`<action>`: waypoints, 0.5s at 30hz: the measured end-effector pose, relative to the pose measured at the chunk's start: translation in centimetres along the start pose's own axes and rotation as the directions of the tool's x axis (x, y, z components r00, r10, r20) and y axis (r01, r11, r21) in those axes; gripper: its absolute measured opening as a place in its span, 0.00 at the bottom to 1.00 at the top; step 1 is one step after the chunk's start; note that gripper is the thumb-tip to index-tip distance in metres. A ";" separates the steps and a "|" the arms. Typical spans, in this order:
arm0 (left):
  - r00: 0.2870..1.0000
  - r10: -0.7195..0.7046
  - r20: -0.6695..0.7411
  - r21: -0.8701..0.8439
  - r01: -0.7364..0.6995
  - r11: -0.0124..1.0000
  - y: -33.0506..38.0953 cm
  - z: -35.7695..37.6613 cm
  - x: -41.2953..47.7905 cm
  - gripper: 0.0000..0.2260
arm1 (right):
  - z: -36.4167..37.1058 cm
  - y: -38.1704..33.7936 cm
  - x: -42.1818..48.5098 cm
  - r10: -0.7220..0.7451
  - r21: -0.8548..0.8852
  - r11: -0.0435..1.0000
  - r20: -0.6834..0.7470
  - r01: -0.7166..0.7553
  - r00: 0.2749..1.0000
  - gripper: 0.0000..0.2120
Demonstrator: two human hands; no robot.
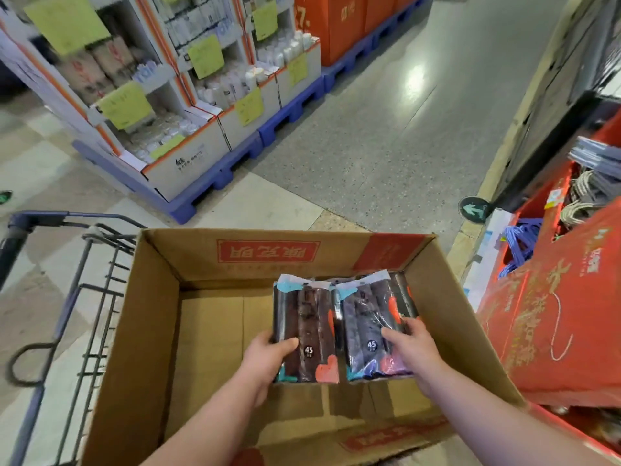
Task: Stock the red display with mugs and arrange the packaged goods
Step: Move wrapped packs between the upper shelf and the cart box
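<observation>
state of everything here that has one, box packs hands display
cardboard box: open, flaps up
left pack: sealed, inside the cardboard box, gripped
right pack: sealed, inside the cardboard box, gripped
left hand: grips left pack's side
right hand: grips right pack's side
red display: open top, handled bags inside
</observation>
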State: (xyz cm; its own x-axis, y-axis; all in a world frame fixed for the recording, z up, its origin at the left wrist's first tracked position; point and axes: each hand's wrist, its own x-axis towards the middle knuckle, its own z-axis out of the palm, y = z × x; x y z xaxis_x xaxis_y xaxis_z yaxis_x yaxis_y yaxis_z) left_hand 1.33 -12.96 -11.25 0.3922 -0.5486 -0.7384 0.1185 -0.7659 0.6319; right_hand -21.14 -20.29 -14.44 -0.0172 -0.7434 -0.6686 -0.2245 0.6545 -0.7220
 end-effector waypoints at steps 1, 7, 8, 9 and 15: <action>1.000 0.014 0.012 -0.019 -0.014 1.000 0.2 -0.4 -0.6 0.11 | -0.3 -0.1 -0.8 -0.017 0.022 1.000 -0.007 0.018 1.000 0.20; 0.988 0.134 0.083 -0.097 -0.126 0.987 1.1 -2.1 -4.3 0.11 | -1.7 -1.4 -6.3 -0.127 0.154 0.978 -0.078 0.138 0.989 0.16; 0.982 0.159 0.105 -0.109 -0.148 0.983 1.3 -2.3 -5.0 0.10 | -1.9 -1.4 -7.1 -0.133 0.164 0.975 -0.098 0.147 0.986 0.17; 0.975 0.182 0.128 -0.119 -0.167 0.979 1.4 -2.4 -5.7 0.09 | -2.1 -1.5 -8.0 -0.139 0.176 0.971 -0.120 0.159 0.983 0.19; 0.924 0.278 0.263 -0.170 -0.240 0.956 1.8 -1.7 -8.8 0.14 | -5.0 -1.8 -13.2 -0.247 0.223 0.927 -0.239 0.301 0.939 0.22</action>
State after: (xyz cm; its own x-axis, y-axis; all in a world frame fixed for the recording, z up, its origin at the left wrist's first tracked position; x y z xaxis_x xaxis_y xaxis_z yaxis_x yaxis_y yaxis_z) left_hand -0.34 -8.90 -3.18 0.1553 -0.8082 -0.5681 0.1744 -0.5436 0.8210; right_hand -25.36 -12.34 -3.40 -0.1936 -0.8928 -0.4067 0.0042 0.4138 -0.9103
